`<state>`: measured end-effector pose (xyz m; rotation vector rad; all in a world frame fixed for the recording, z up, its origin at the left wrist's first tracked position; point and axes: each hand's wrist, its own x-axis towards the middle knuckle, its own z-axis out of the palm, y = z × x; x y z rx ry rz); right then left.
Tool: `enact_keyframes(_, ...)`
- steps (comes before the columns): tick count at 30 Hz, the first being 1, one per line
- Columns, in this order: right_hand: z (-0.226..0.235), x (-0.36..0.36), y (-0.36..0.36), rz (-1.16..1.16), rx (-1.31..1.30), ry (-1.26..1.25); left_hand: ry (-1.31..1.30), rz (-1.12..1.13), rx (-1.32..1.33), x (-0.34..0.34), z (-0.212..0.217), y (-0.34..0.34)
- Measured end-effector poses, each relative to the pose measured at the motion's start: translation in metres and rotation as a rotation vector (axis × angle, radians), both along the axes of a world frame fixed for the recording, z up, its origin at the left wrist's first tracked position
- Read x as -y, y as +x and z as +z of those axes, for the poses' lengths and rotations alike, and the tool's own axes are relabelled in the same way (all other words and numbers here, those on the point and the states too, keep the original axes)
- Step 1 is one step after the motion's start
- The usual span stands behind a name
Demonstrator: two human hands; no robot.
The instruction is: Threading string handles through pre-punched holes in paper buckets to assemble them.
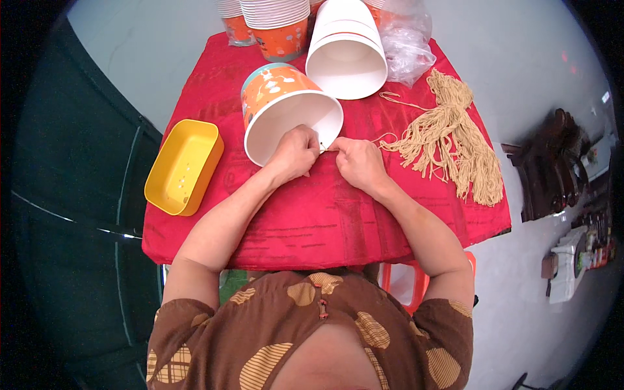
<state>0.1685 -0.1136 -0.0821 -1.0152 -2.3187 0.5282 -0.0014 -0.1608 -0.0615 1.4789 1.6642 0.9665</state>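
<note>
An orange-printed paper bucket (279,81) lies tipped on its side, its white mouth toward me. My left hand (294,155) is closed at the lower rim, its curled fingers partly inside the mouth and its thumb side low outside. Just right of it, a thin tan cord (331,149) runs at the rim beside a small dark spot. My right hand (359,164) pinches this cord between thumb and forefinger, close to the left fingertips. The cord trails right toward a bundle of cut tan cords (458,143). My fingers hide the exact grip on the rim.
A yellow plastic box (207,175) with small white bits inside stands at the left. Behind are nested white buckets (348,68) lying mouth toward me, stacked orange buckets (283,40) and a clear plastic bag (408,55). A red cloth (312,227) covers the table.
</note>
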Motion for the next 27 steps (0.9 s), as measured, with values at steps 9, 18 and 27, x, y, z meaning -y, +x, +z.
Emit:
enact_keyframes(9, -0.001, -0.007, 0.0, -0.025, -0.139, -0.068, 0.03, -0.021, 0.034, 0.003, -0.01, -0.002)
enact_keyframes(18, -0.004, -0.016, -0.001, -0.003, -0.254, -0.184, 0.308, -0.106, -0.28, 0.006, -0.014, -0.002)
enact_keyframes(27, 0.032, 0.002, 0.006, 0.029, -0.468, 0.386, 0.667, -0.307, -0.48, 0.103, 0.082, 0.027)
